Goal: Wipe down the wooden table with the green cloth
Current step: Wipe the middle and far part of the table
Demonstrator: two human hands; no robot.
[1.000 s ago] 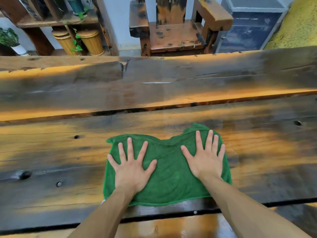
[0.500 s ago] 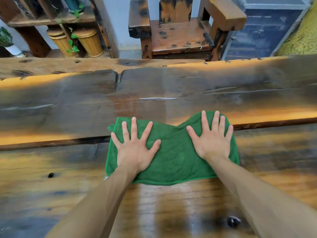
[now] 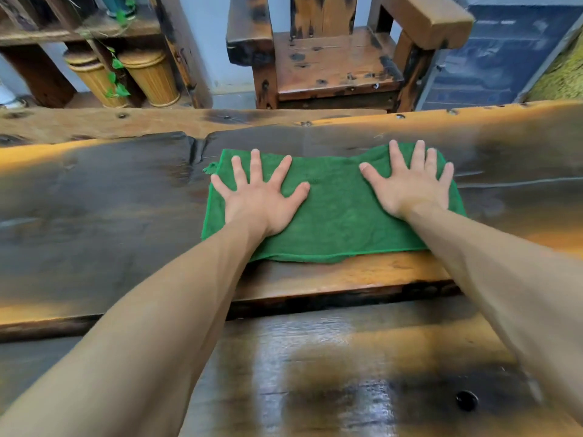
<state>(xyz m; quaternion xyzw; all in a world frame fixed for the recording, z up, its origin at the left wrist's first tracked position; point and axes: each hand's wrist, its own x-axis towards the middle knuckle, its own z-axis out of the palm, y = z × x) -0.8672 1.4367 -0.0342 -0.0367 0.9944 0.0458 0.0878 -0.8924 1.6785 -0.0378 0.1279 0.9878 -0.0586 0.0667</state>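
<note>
A green cloth [image 3: 334, 209] lies spread flat on the far plank of the dark wooden table [image 3: 94, 200], close to its far edge. My left hand [image 3: 258, 197] presses on the cloth's left half with fingers straight and spread. On the right half my right hand [image 3: 410, 187] presses down the same way. Both arms are stretched far forward over the near plank, which shines wet.
A heavy wooden armchair [image 3: 340, 55] stands just beyond the table's far edge. Two bamboo-coloured cylinders [image 3: 148, 77] and a trailing plant sit under a wooden shelf at the back left. A gap [image 3: 315, 304] runs between the two planks. A dark hole [image 3: 466, 399] marks the near plank.
Both hands have pushed the cloth away from me, from the near plank across the gap to the far plank's far edge. A wet sheen lies where it passed.
</note>
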